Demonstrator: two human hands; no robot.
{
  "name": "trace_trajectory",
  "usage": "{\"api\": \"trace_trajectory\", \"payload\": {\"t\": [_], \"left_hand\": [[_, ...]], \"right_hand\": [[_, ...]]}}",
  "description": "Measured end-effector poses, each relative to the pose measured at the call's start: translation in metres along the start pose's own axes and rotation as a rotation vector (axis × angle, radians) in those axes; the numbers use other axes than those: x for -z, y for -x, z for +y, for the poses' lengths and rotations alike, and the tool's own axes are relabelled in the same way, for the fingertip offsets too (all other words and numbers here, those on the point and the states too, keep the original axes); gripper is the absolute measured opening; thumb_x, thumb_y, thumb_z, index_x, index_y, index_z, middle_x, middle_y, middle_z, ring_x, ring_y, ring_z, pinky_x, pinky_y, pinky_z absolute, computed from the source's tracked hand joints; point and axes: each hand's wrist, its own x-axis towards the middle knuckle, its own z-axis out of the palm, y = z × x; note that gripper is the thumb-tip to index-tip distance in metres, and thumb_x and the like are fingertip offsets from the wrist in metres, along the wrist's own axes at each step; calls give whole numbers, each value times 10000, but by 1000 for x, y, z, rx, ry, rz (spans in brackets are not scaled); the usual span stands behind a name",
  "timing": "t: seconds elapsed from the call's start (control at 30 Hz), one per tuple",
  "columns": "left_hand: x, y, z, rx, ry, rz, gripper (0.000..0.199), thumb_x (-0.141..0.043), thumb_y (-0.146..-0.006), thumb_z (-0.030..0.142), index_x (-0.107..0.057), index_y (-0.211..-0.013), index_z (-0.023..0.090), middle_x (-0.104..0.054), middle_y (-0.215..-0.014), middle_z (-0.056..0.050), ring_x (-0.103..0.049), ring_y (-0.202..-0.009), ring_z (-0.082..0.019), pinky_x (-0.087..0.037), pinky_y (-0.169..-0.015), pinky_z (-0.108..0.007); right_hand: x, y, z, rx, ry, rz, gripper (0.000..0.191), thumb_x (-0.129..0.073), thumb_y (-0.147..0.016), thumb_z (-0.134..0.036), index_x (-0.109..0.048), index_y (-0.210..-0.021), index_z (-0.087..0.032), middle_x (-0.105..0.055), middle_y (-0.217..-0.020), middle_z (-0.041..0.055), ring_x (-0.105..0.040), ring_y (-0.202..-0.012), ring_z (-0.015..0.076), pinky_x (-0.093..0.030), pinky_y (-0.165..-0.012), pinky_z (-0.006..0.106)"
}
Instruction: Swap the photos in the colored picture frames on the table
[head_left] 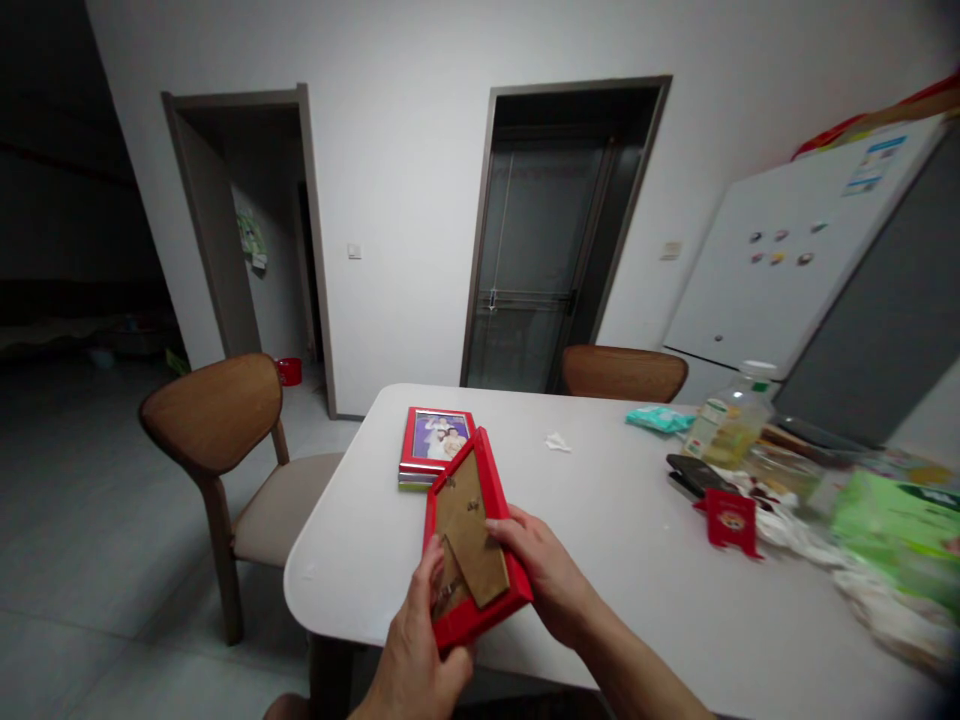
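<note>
Between my two hands is a red picture frame (pixel 491 480), tilted, with its brown backing board and stand leg facing me. My left hand (pixel 420 630) grips its lower left edge, thumb and fingers on either side. On the right edge, my right hand (pixel 544 570) is closed around the frame with the thumb lying on the backing. Just beyond lies a stack of picture frames (pixel 435 437), the top one red with a photo of a couple in it. The held frame's front is turned away and hidden.
A white table (pixel 600 580) spreads beneath my hands. Crumpled tissue (pixel 556 442) lies at its middle. Toward the right are a teal packet (pixel 658 419), a large bottle (pixel 731 415), a black wallet-like item (pixel 697 474), a red card (pixel 731 522) and a green package (pixel 900 530). Wooden chairs (pixel 217 410) stand around.
</note>
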Motion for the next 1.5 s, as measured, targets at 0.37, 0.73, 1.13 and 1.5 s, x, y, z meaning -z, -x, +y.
{"api": "trace_trajectory", "payload": {"t": [0.37, 0.73, 1.13, 1.5], "left_hand": [[56, -17, 17, 220, 255, 178, 604, -528, -718, 299, -256, -1238, 155, -475, -1214, -85, -438, -1110, -211, -351, -929, -333], [53, 8, -28, 276, 165, 3, 498, -578, -673, 321, -444, -1115, 137, -574, -1100, -82, -521, -1003, -232, -395, -873, -336], [33, 21, -36, 197, -525, -149, 755, -612, -567, 190, -296, -1250, 136, -358, -1303, -144, -272, -1217, -271, -132, -1001, -489], [36, 7, -19, 422, 370, -32, 704, -573, -637, 276, -235, -1232, 113, -497, -1173, -163, -491, -1050, -270, -401, -864, -379]], "right_hand": [[-25, -16, 34, 287, 926, -72, 439, -476, -733, -325, -483, -1149, -183, -397, -1259, 84, -335, -1166, 210, -247, -985, 372], [33, -18, 92, 207, 1338, 50, 433, -429, -760, -371, -473, -1161, -213, -378, -1282, 90, -248, -1212, 256, -232, -961, 431], [45, -8, 80, 265, 1382, -72, 447, -450, -734, -347, -472, -1160, -214, -378, -1282, 80, -291, -1193, 221, -229, -971, 368], [37, -2, 77, 166, 1312, -52, 569, -483, -691, -477, -427, -1201, -228, -306, -1328, 95, -233, -1222, 245, -183, -977, 415]]}}
